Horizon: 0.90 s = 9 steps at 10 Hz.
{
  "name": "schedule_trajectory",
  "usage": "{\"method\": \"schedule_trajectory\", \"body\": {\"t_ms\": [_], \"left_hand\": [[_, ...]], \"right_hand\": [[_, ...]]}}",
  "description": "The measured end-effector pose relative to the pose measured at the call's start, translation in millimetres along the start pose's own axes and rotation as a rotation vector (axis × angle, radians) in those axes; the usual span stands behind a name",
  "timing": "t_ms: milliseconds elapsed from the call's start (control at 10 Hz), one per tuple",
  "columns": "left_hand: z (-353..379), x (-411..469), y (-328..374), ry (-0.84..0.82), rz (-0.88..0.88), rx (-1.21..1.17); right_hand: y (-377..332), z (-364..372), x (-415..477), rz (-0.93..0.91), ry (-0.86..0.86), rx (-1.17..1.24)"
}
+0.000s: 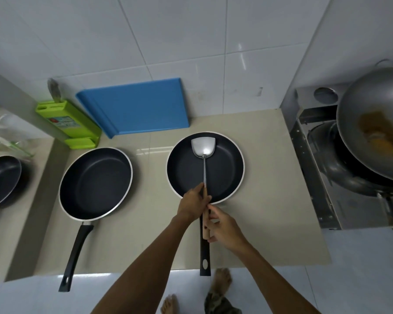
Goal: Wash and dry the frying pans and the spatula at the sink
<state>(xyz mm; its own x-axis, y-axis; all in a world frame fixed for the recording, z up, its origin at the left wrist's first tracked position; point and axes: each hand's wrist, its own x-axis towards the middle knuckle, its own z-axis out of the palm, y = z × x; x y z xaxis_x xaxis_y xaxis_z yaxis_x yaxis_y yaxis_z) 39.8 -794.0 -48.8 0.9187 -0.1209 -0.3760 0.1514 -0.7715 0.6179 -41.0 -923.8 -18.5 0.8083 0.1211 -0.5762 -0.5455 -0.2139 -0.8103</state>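
Head view: spatula [203,147] runs top-to-bottom in frame, blade at the far side of the centre-right pan [227,173] on the bench [270,223], handle toward the person. Left hand [192,201] is clamped on the shaft. Right hand [224,226] is curled round the wooden grip just below it, so both are placed to lift.
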Motion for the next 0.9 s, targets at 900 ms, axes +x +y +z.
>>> {"method": "schedule_trajectory", "body": {"t_ms": [900], "left_hand": [[-8.1, -24.4, -14.4, 0.182, 0.019, 0.133]], "right_hand": [[-7.8, -5.4, -1.7, -0.087, 0.215, -0.303]]}}
